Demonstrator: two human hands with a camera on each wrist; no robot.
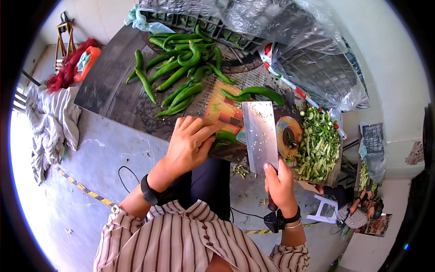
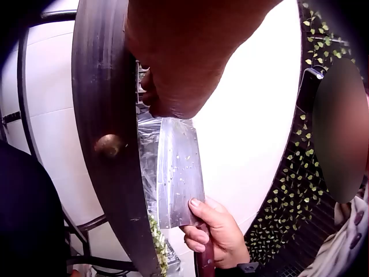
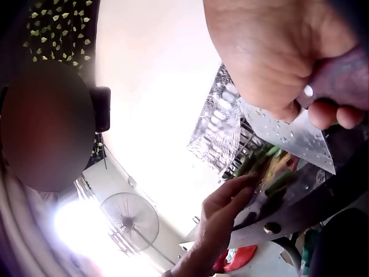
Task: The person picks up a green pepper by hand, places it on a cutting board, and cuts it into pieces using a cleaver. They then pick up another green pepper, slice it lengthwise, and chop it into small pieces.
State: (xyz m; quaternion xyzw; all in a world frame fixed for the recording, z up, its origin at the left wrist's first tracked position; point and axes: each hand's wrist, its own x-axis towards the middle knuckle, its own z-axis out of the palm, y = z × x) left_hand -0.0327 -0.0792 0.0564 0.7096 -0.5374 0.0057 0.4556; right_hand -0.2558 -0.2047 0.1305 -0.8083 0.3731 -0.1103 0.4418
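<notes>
My right hand [image 1: 280, 188] grips a cleaver [image 1: 261, 131] by its dark red handle, thumb along the blade. Small green bits stick to the broad metal face. My left hand [image 1: 192, 143] holds a green chili pepper [image 1: 225, 137] near the table's front edge, its index finger and thumb on either side of it. The blade stands just right of that pepper. In the left wrist view the cleaver [image 2: 180, 173] shows beyond the left hand [image 2: 179, 63]; in the right wrist view the right hand [image 3: 282, 57] hides part of the blade.
Many whole green chili peppers [image 1: 181, 68] lie on the dark table [image 1: 106, 86] at back left. Chopped pepper [image 1: 317, 145] is heaped at right. Behind are a black crate [image 1: 208, 29] and plastic sheeting [image 1: 272, 18]. A white stool [image 1: 324, 208] stands at lower right, near another person.
</notes>
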